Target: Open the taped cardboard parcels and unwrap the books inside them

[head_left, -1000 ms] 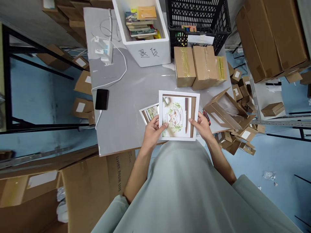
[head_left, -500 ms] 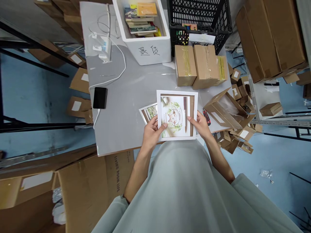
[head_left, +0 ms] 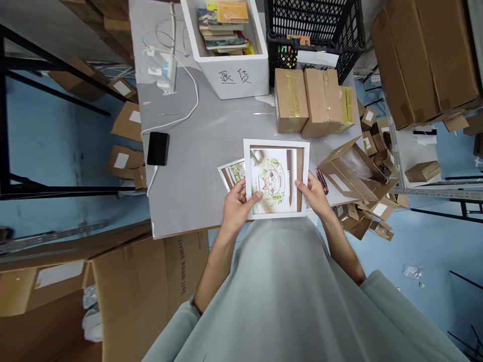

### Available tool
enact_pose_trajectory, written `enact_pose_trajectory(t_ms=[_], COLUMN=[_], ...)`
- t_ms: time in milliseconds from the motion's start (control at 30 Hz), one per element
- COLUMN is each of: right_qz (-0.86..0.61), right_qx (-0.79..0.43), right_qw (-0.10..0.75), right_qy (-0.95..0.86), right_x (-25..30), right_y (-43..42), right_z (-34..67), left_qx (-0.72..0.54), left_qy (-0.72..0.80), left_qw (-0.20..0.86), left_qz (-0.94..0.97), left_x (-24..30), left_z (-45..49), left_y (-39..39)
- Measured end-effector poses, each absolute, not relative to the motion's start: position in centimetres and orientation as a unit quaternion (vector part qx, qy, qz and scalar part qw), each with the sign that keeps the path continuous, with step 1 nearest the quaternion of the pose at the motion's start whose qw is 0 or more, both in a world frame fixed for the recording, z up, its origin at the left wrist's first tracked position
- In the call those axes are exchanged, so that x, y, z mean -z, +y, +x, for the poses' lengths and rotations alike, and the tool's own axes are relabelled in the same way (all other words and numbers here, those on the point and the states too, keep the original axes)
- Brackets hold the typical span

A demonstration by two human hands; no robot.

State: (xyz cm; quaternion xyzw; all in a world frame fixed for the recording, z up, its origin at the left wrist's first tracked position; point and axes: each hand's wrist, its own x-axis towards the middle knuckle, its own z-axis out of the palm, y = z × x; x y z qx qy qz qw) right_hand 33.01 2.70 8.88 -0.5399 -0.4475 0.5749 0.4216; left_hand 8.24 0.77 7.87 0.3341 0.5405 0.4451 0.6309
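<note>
A white-bordered picture card (head_left: 276,177) with a cat drawing is held over the near edge of the grey table (head_left: 204,151). My left hand (head_left: 237,206) grips its left edge, thumb on the front. My right hand (head_left: 315,193) grips the right edge the same way. A second similar card (head_left: 232,173) lies flat on the table, partly under the held one. An open flat cardboard mailer (head_left: 349,168) lies just right of my right hand, and a red-handled tool (head_left: 322,180) shows beside it.
Three taped cardboard boxes (head_left: 311,100) stand behind the card. A white foam bin of books (head_left: 230,45) and a black crate (head_left: 313,30) sit at the back. A black phone (head_left: 158,148) with white cable lies left. Large cartons (head_left: 147,281) and small boxes crowd the floor.
Both hands still hold the card in nearly the same place. The view has shifted slightly; nothing was let go or picked up.
</note>
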Motion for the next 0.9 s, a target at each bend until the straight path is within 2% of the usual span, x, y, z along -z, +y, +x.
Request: enact_pose_trajectory(t_ms=[900], right_qz=[-0.559], right_qx=[-0.554], right_qw=[0.434], right_qy=[-0.438], right_x=[-8.9], right_y=[1.7], right_z=[33.3], left_qx=[-0.445], left_qy=[0.543], left_qw=[0.618], left_qz=[0.354], left_x=[-7.9], left_z=[9.1], left_y=[0.0])
